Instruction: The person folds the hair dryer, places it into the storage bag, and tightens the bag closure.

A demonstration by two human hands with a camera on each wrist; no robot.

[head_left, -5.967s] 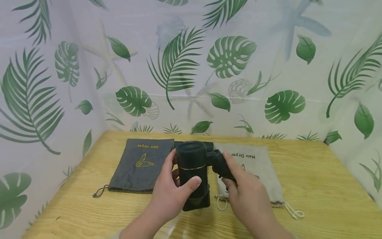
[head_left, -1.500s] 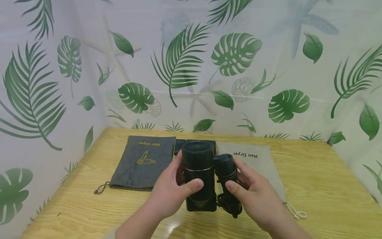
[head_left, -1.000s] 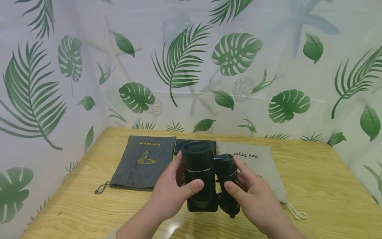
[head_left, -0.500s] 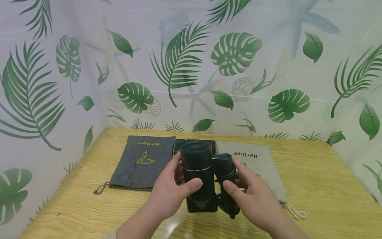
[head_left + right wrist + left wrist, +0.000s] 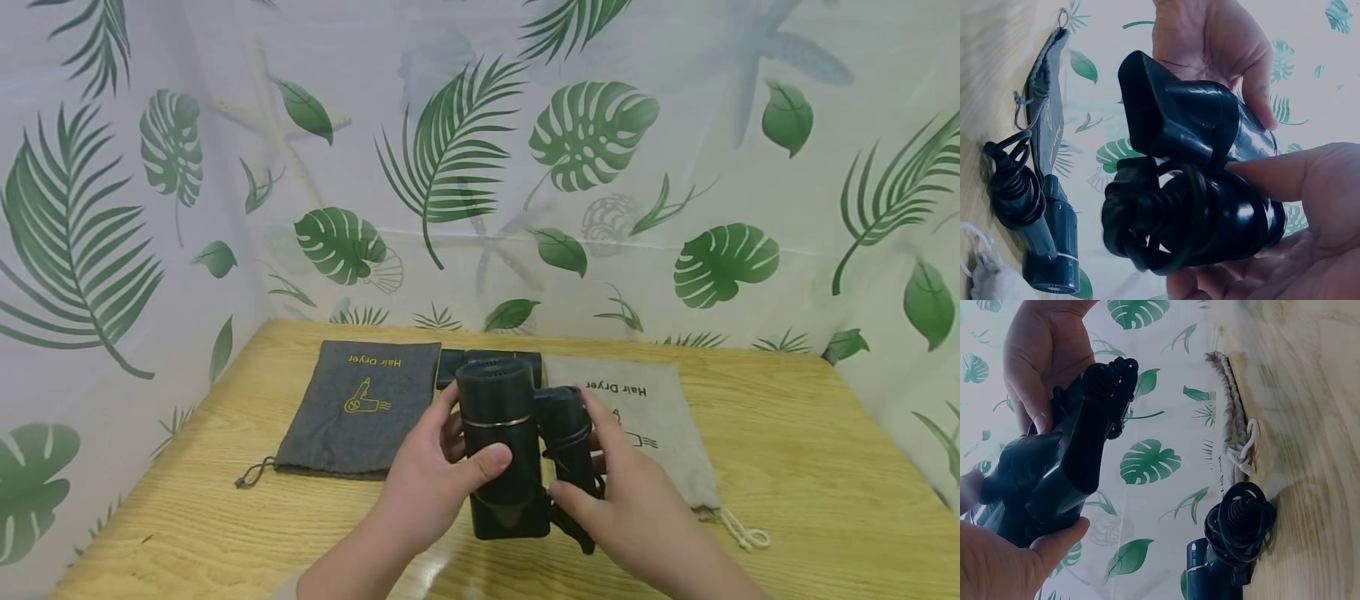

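A black hair dryer [image 5: 502, 458] is held above the table, its round vented end up and its handle folded down beside the barrel. My left hand [image 5: 427, 500] grips the barrel, thumb across the front. My right hand [image 5: 637, 508] holds the handle, where a black cord is wound, as the right wrist view shows around the coiled cord [image 5: 1179, 206]. A flat nozzle [image 5: 1141, 103] forms the dryer's lower end. Behind it lies a second black hair dryer [image 5: 1054, 262], mostly hidden in the head view, its cord also coiled around the handle.
To the left lies a dark grey drawstring pouch [image 5: 360, 429] printed "Hair Dryer". A beige drawstring pouch [image 5: 667, 417] with the same words lies right, partly behind my right hand. The wooden table [image 5: 787, 467] meets a leaf-patterned curtain [image 5: 630, 275] at the back.
Six seconds ago the handle slanted out to the right; now it hangs alongside the barrel. In the last half second my right thumb has slid down the handle and the dryer has tilted slightly.
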